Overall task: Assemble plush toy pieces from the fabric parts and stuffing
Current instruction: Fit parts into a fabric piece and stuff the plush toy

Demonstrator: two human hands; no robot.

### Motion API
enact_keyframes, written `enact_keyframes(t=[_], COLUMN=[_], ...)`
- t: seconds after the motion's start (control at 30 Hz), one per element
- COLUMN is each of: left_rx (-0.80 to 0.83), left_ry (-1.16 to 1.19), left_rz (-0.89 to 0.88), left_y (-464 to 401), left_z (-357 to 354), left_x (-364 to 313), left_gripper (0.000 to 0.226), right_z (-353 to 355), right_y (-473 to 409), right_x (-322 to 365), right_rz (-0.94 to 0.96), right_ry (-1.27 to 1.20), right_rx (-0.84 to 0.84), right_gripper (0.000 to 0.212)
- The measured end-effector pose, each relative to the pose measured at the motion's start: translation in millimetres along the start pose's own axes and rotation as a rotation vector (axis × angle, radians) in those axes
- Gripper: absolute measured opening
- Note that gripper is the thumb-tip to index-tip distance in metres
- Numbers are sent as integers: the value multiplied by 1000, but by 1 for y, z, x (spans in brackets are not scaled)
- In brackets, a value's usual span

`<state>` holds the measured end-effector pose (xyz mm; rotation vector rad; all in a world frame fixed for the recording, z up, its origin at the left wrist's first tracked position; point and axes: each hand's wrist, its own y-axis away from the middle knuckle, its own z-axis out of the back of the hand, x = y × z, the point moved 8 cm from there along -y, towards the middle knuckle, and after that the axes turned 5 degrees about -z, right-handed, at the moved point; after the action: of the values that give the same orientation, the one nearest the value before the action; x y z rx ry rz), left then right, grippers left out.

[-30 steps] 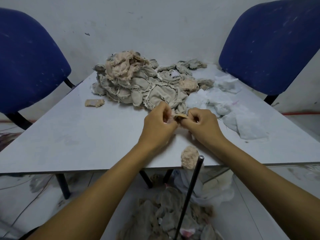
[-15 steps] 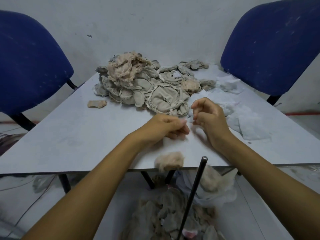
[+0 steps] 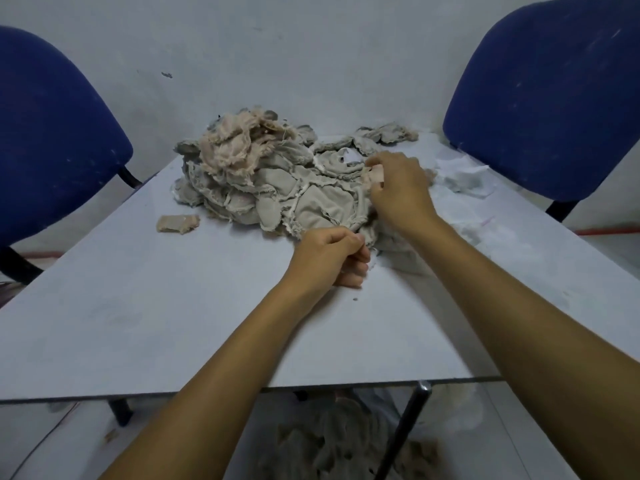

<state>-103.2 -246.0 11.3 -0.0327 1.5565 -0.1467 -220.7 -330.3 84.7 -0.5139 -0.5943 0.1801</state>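
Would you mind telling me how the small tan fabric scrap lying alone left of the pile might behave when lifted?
The small tan fabric scrap looks thin with frayed edges, so probably floppy and light. Lying flat, it seems unlikely to roll.

The pale surface (image 3: 145,327) carries a heap of grey and pink fabric pieces (image 3: 270,188) just left of the right grip (image 3: 375,174), white stuffing (image 3: 464,178) to its right, and one pink scrap (image 3: 178,223) far left.
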Motion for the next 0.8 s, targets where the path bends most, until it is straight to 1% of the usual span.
enact_keyframes(t=[0.07, 0.13, 0.23, 0.33, 0.4, 0.43, 0.53, 0.6, 0.7, 0.73, 0.8], left_rx=[8, 9, 18, 32, 30, 26, 26, 46, 44, 33, 19], left_ry=[-24, -43, -58, -149, -198, -218, -335, -421, -434, -421, -409], left_rz=[-6, -17, -52, -101, -122, -132, -179, -201, -208, -205, -207], left_y=[-4, -6, -7, -2, 1, 3, 13, 19, 23, 22, 20], left_z=[-2, -2, 0, -1, -2, -2, -3, -5, -4, -3, -2], left_x=[2, 4, 5, 4, 2, 2, -2, -3, -4, -4, -3], left_gripper=[26, 26, 28, 27, 26, 26, 23, 22, 21, 22, 23], right_z=[-25, -40, -49, -51, -52, -52, -54, -58, -55, -53, -48], right_y=[-10, -13, -15, -17, -16, -16, -16, -18, -18, -17, -14], right_x=[-5, -17, -24, -21, -22, -23, -27, -24, -23, -23, -22], right_rz=[-2, -92, -212, -204, -209, -225, -263, -227, -215, -216, -215], right_ry=[120, 247, 374, 422, 446, 468, 537, 527, 449, 421, 383], right_rx=[111, 181, 215, 247, 277, 296, 375, 419, 408, 386, 343], right_gripper=[50, 55, 45, 25, 15, 15, 29, 31, 33, 28, 11])
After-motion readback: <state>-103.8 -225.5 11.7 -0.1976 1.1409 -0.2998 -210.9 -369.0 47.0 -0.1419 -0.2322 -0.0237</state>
